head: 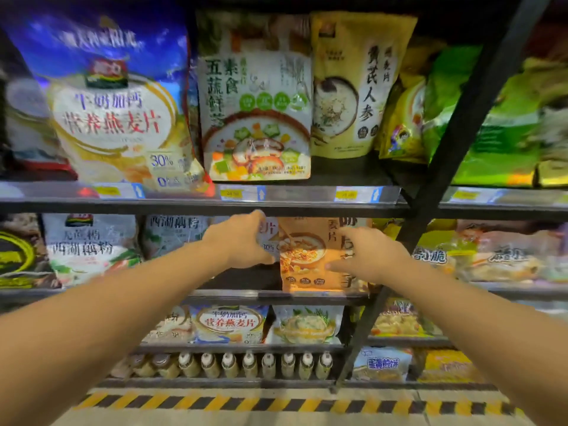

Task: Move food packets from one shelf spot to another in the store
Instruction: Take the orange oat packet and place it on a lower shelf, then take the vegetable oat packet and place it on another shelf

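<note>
An orange cereal packet [307,256] with a bowl picture stands upright on the second shelf [276,293]. My right hand [372,256] rests on its right half, fingers spread over the front. My left hand [242,241] curls around a white packet [270,238] just left of the orange one; most of that packet is hidden behind the hand. A dark gap lies on the shelf under my left hand.
The upper shelf [307,196] carries a blue-white oat bag [113,103], a vegetable cereal bag [255,118] and a beige bag [353,87]. A black slanted post [436,179] crosses at the right. Bottles [249,364] line the lowest shelf above a striped floor edge [276,404].
</note>
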The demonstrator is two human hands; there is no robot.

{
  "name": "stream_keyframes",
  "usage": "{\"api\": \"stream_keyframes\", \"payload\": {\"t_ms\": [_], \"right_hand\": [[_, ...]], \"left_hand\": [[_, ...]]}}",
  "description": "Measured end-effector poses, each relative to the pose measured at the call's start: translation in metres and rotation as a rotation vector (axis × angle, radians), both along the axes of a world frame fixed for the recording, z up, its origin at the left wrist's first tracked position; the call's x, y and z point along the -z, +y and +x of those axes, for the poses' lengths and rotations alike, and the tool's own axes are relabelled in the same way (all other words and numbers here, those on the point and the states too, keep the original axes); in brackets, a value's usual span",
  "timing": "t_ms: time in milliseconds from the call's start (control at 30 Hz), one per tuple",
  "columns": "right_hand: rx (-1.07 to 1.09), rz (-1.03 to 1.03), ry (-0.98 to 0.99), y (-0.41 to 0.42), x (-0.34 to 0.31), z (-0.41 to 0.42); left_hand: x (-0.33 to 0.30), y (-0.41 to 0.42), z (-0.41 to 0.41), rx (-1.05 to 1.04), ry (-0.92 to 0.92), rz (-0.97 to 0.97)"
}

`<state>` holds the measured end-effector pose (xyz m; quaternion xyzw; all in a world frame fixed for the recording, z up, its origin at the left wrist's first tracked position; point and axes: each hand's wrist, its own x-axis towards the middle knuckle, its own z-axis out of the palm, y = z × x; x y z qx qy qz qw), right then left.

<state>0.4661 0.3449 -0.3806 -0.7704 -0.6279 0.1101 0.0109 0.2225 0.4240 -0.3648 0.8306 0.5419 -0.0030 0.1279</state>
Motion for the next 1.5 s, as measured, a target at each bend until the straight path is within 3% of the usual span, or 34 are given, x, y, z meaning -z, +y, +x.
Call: {"api": "stream_keyframes", "payload": {"t_ms": [267, 567, 733, 933, 1300, 1500], "right_hand": [[-0.102, 0.133, -0.056, -0.027, -0.181, -0.027], [-0.109, 0.139, -0.085, -0.07, -0.311, -0.043], [-0.115, 0.193, -0.048, -0.085, -0.344, -0.041], [-0.103, 0.215, -0.053, -0.093, -0.368, -0.031], [-0.066, 0.268, 0.009, -0.108, -0.388, -0.022], [0.076, 0.289, 0.04, -0.14, -0.394, 0.008]], "left_hand": [[-0.17, -0.031, -0.016, 0.07, -0.058, 0.107], [-0.301, -0.071, -0.032, 0.103, -0.079, 0.167], [-0.325, -0.086, -0.055, 0.046, -0.102, 0.203], [-0.345, -0.089, -0.065, -0.012, -0.258, 0.142], [-0.368, -0.1, -0.034, 0.098, -0.281, 0.169], [-0.372, -0.092, 0.008, 0.228, -0.297, 0.155]]}}
